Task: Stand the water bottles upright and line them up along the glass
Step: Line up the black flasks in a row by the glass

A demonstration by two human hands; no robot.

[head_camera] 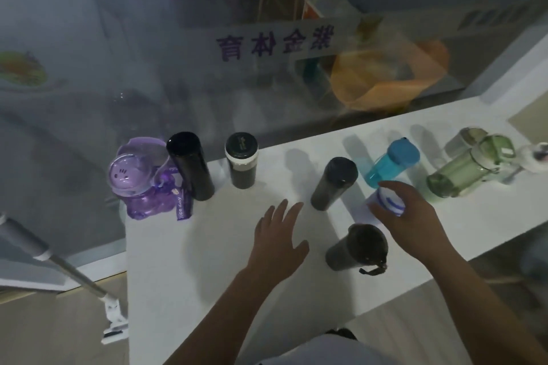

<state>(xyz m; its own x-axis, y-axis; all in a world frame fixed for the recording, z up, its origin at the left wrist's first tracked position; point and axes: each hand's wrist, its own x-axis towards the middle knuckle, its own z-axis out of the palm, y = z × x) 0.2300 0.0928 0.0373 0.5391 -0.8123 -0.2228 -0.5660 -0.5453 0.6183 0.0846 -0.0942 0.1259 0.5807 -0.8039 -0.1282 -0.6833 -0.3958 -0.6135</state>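
The right hand (410, 210) was wrapped over the top of a white bottle with blue bands (388, 201), fingers curled around its upper part; much of the bottle was hidden beneath the palm, so whether it stood fully upright could not be told. The left hand (278, 237) hovered flat over the white table (178, 275) with fingers spread and loose, holding nothing, a little short of the row by the glass.

Just beyond the right hand stood a turquoise bottle with a blue cap (391, 163), and to its left a dark grey tumbler (333, 184), both upright and near the hand. Nearer the person, just below the right wrist, a smoky bottle with a wrist strap (357, 247) stood upright, well away from the glass.

Further left, three bottles stood close to the glass panel (178, 68): a dark bottle with a white collar (241, 160), a tall black flask (191, 166) beside it, and a purple bottle with a cartoon face on its lid (139, 184) at the table's left end, its lid flipped open and a purple strap hanging at its side.

At the far right, a green translucent bottle (468, 172) lay on its side, its base toward the person. The panel bore purple characters seen in reverse, and orange shapes showed blurred behind it.
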